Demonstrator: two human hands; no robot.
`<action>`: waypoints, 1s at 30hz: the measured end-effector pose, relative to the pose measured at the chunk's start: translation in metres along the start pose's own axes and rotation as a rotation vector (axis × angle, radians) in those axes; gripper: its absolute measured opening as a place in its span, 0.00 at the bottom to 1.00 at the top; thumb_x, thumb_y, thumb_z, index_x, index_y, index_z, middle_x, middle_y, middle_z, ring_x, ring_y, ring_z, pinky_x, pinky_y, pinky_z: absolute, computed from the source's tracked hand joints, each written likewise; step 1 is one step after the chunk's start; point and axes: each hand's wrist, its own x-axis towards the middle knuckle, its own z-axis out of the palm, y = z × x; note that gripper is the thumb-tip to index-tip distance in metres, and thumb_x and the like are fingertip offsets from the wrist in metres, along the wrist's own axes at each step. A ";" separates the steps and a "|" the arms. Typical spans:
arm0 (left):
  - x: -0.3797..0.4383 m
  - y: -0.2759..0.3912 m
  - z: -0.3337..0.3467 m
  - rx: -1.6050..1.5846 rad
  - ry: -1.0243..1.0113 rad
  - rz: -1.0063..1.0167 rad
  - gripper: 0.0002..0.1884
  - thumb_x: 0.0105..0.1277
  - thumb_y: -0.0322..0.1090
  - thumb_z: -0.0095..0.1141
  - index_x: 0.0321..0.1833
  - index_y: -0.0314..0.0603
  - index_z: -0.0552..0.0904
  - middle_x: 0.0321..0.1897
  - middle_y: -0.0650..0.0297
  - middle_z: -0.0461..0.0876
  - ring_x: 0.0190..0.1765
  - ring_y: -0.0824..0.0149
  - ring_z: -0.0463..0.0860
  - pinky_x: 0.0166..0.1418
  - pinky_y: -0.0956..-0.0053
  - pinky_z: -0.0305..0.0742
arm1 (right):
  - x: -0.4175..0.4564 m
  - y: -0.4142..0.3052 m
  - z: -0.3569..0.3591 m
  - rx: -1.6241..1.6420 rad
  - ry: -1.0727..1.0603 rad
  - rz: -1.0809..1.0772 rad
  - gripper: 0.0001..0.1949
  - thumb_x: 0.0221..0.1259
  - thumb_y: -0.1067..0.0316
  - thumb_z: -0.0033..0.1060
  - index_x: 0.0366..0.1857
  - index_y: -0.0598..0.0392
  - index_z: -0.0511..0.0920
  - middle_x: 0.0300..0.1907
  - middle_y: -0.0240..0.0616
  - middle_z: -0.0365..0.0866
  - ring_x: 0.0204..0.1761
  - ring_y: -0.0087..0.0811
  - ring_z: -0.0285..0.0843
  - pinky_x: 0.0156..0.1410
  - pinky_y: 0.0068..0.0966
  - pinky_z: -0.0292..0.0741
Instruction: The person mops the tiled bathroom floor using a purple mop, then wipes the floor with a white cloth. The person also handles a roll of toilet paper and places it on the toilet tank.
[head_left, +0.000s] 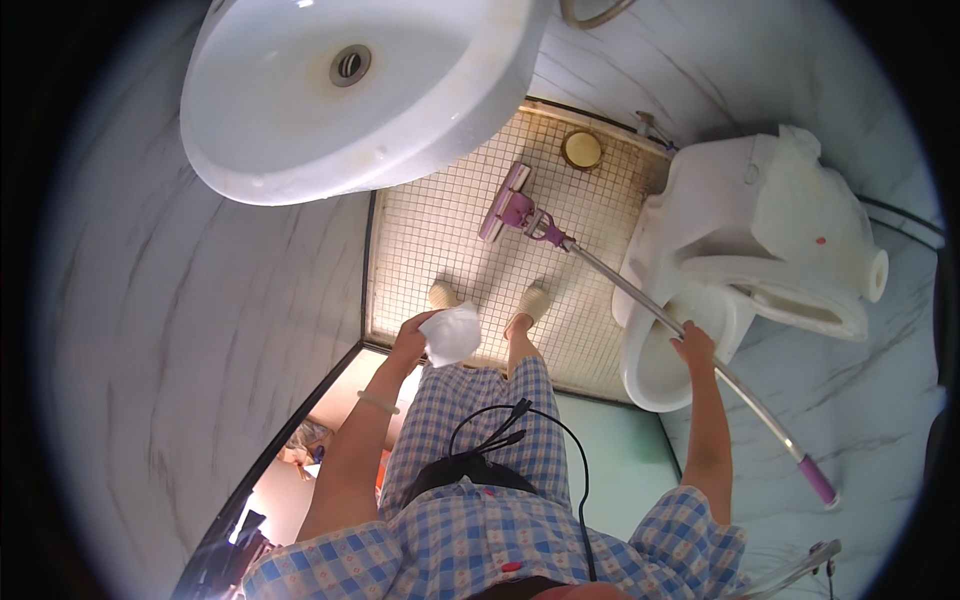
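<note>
My left hand holds a crumpled piece of white paper or tissue in front of my checked trousers. On the right, my right hand grips the metal pole of a mop, over the toilet bowl. The pole slants from its purple end grip at the lower right to the purple squeeze-mop head, which rests on the small-tiled floor ahead of my feet. Both feet wear light slippers.
A white washbasin juts out at the upper left. The white toilet stands at the right, its lid and seat raised. A round floor drain cover lies beyond the mop head. Marbled walls flank the floor, and a black cable hangs at my waist.
</note>
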 end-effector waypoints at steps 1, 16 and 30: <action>-0.007 -0.005 -0.009 -0.044 0.027 0.010 0.18 0.56 0.19 0.39 0.51 0.32 0.72 0.43 0.56 0.76 0.44 0.66 0.77 0.47 0.76 0.72 | 0.003 -0.003 0.002 0.013 0.035 -0.039 0.20 0.43 0.51 0.61 0.37 0.52 0.70 0.32 0.42 0.77 0.37 0.43 0.75 0.41 0.39 0.70; -0.072 -0.096 -0.069 -0.481 0.443 0.013 0.20 0.55 0.18 0.32 0.51 0.27 0.69 0.42 0.54 0.76 0.43 0.64 0.77 0.47 0.76 0.73 | -0.102 -0.008 -0.072 -0.006 -0.014 -0.229 0.20 0.44 0.50 0.60 0.20 0.60 0.73 0.19 0.45 0.75 0.23 0.41 0.75 0.29 0.35 0.71; -0.062 -0.131 -0.093 -0.717 0.694 0.079 0.19 0.55 0.18 0.36 0.50 0.30 0.71 0.39 0.54 0.77 0.41 0.64 0.77 0.44 0.76 0.73 | -0.135 -0.054 -0.152 1.077 -1.206 0.555 0.15 0.61 0.59 0.45 0.15 0.45 0.63 0.10 0.19 0.53 0.09 0.12 0.48 0.14 0.12 0.49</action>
